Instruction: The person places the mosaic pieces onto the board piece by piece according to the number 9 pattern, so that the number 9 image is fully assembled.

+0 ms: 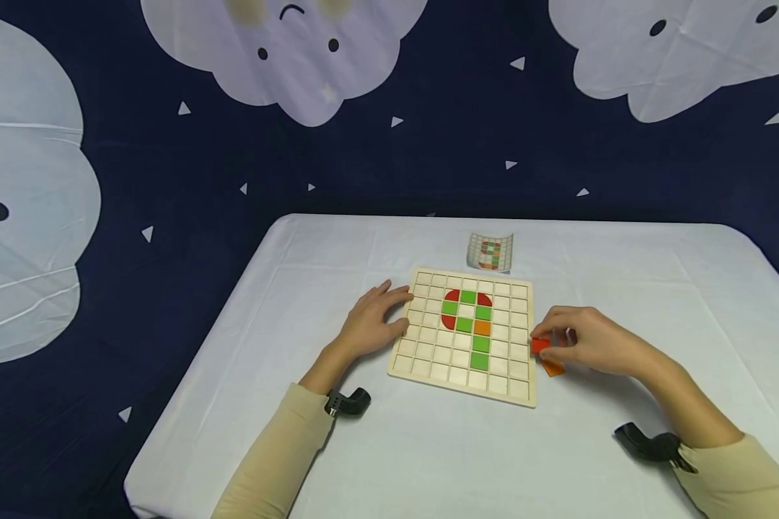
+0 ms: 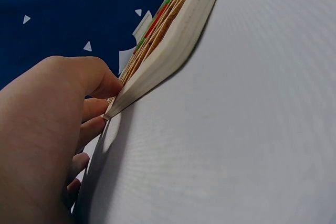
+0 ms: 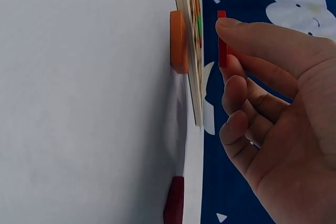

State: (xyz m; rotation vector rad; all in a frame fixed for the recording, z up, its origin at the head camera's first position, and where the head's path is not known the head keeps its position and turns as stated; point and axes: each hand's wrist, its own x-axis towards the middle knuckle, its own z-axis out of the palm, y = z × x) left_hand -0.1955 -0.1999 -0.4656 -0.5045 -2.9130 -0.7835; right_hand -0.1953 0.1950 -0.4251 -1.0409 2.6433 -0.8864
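Observation:
A square wooden grid board point(image 1: 428, 353) lies on the table. Red, green and orange tiles in its cells form a shape like the digit 9. Beside the board's left edge is my left hand point(image 1: 371, 319), its thumb and fingertips touching that edge, also seen in the left wrist view. My right hand point(image 1: 593, 340) pinches a red tile point(image 3: 222, 40) between thumb and fingers, raised at the board's right edge. Below that hand an orange tile point(image 1: 553, 368) lies on the table near the board. A dark red tile point(image 3: 174, 200) shows low in the right wrist view.
Behind the board a small pattern card point(image 1: 505, 252) shows a similar coloured figure on a grid. White cloth covers the table point(image 1: 337, 252). A dark blue curtain point(image 1: 298, 158) with clouds hangs behind it.

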